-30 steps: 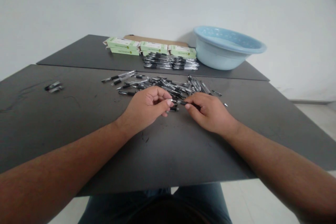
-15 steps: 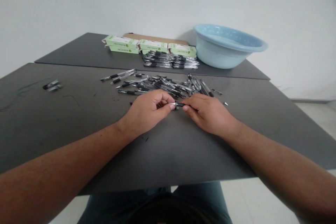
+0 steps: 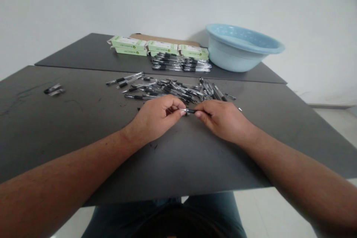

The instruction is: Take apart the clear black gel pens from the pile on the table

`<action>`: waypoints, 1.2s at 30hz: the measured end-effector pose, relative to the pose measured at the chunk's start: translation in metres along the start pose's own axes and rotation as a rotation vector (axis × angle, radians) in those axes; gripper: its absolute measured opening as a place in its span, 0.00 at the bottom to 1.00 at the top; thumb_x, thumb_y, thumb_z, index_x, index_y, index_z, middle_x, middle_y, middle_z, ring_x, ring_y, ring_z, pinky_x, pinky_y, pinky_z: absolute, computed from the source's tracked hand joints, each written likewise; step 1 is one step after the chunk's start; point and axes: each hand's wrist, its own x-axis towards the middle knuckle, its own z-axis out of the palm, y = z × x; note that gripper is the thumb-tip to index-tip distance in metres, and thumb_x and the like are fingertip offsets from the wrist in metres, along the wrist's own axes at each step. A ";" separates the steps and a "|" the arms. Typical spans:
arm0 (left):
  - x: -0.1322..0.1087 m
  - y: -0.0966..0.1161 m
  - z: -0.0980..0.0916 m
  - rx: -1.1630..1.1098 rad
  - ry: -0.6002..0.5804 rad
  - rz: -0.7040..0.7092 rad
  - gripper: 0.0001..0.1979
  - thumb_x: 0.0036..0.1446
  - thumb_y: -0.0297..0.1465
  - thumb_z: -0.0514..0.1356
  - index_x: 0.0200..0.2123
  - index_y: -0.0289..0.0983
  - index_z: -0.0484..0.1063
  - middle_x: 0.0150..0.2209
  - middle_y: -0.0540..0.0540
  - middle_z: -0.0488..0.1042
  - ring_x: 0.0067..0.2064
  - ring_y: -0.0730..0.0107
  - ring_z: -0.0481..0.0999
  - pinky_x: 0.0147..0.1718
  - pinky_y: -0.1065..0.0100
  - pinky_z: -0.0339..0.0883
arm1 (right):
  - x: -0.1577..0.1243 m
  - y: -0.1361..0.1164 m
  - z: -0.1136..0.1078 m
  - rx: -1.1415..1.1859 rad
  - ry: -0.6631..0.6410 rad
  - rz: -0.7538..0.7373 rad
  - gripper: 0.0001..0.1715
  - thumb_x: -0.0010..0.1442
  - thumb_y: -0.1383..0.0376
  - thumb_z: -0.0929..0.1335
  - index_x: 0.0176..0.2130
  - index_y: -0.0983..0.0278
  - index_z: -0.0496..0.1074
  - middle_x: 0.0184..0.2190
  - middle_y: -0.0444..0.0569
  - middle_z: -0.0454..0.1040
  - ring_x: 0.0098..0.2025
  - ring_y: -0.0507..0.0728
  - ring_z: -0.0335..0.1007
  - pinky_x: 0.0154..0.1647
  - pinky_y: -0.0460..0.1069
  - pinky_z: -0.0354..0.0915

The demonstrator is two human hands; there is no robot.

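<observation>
One gel pen point(image 3: 191, 111), held over the tabletop point(image 3: 173, 167), well in from its near edge: metal tip lay pinched between thumb and forefinger of the left hand point(image 3: 159, 116), black grip between thumb and fingers of the right hand point(image 3: 223, 119).

We took it for a workroom: dark tables point(image 3: 178, 167) held a pen pile point(image 3: 178, 90) and green cartons point(image 3: 131, 50).

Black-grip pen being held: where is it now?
Head view, near centre: the pen is held between the left hand and the right hand, just on the near side of the loose pen pile.
</observation>
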 end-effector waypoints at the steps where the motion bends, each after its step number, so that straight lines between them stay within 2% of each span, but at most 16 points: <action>1: 0.000 0.000 0.000 -0.001 0.000 -0.003 0.06 0.61 0.33 0.63 0.39 0.39 0.78 0.32 0.52 0.81 0.33 0.72 0.79 0.36 0.71 0.70 | 0.000 0.000 0.000 0.004 -0.009 -0.003 0.10 0.69 0.63 0.64 0.43 0.63 0.75 0.36 0.49 0.79 0.39 0.56 0.76 0.40 0.49 0.65; 7: 0.000 -0.001 0.002 0.000 -0.011 0.001 0.06 0.61 0.33 0.62 0.40 0.40 0.78 0.33 0.52 0.81 0.33 0.72 0.79 0.35 0.71 0.69 | 0.000 0.000 0.000 0.035 0.035 0.026 0.07 0.62 0.63 0.70 0.42 0.63 0.73 0.35 0.48 0.77 0.38 0.56 0.74 0.39 0.48 0.64; 9: 0.000 -0.001 0.002 0.007 -0.011 -0.001 0.06 0.61 0.33 0.62 0.40 0.40 0.78 0.32 0.51 0.81 0.33 0.72 0.79 0.35 0.70 0.70 | 0.000 -0.001 -0.001 0.016 -0.013 0.016 0.07 0.66 0.63 0.67 0.41 0.64 0.73 0.35 0.49 0.77 0.39 0.56 0.74 0.40 0.48 0.64; 12: 0.000 0.000 0.001 0.007 -0.012 0.002 0.07 0.61 0.34 0.62 0.40 0.39 0.78 0.32 0.51 0.81 0.33 0.71 0.79 0.35 0.70 0.70 | 0.000 -0.001 -0.001 0.026 -0.060 -0.002 0.12 0.70 0.63 0.63 0.44 0.64 0.74 0.37 0.51 0.78 0.40 0.57 0.74 0.42 0.50 0.65; 17: 0.000 0.000 0.001 0.021 -0.017 0.022 0.06 0.61 0.34 0.62 0.39 0.40 0.78 0.33 0.51 0.81 0.33 0.71 0.78 0.35 0.70 0.69 | 0.000 0.000 -0.001 0.059 -0.004 0.013 0.07 0.64 0.63 0.69 0.42 0.63 0.73 0.36 0.50 0.77 0.40 0.57 0.73 0.41 0.49 0.65; 21: 0.000 0.000 0.001 0.022 -0.020 0.027 0.06 0.61 0.34 0.61 0.39 0.39 0.78 0.32 0.51 0.81 0.33 0.71 0.78 0.35 0.70 0.69 | 0.001 0.000 -0.001 0.046 -0.075 0.006 0.11 0.69 0.63 0.63 0.43 0.63 0.74 0.37 0.51 0.78 0.40 0.57 0.74 0.42 0.50 0.65; 27: 0.000 0.001 0.001 0.020 -0.025 0.029 0.06 0.61 0.33 0.62 0.38 0.39 0.78 0.33 0.51 0.80 0.33 0.71 0.78 0.35 0.70 0.68 | 0.001 0.001 0.000 0.061 -0.036 0.009 0.07 0.65 0.62 0.68 0.41 0.64 0.73 0.34 0.49 0.76 0.38 0.56 0.73 0.40 0.49 0.64; 31: 0.000 0.000 0.002 0.004 -0.029 0.027 0.06 0.61 0.33 0.62 0.39 0.39 0.77 0.33 0.51 0.81 0.33 0.71 0.78 0.36 0.70 0.68 | 0.001 0.001 0.000 0.069 -0.089 -0.009 0.12 0.70 0.62 0.62 0.42 0.64 0.74 0.36 0.50 0.78 0.39 0.57 0.73 0.42 0.50 0.64; 36: 0.000 0.000 0.001 0.012 -0.026 0.040 0.05 0.60 0.32 0.62 0.38 0.39 0.77 0.33 0.51 0.80 0.33 0.71 0.78 0.35 0.70 0.68 | 0.001 0.001 0.000 0.092 -0.036 0.021 0.07 0.64 0.62 0.69 0.41 0.63 0.72 0.35 0.49 0.77 0.37 0.56 0.72 0.38 0.49 0.63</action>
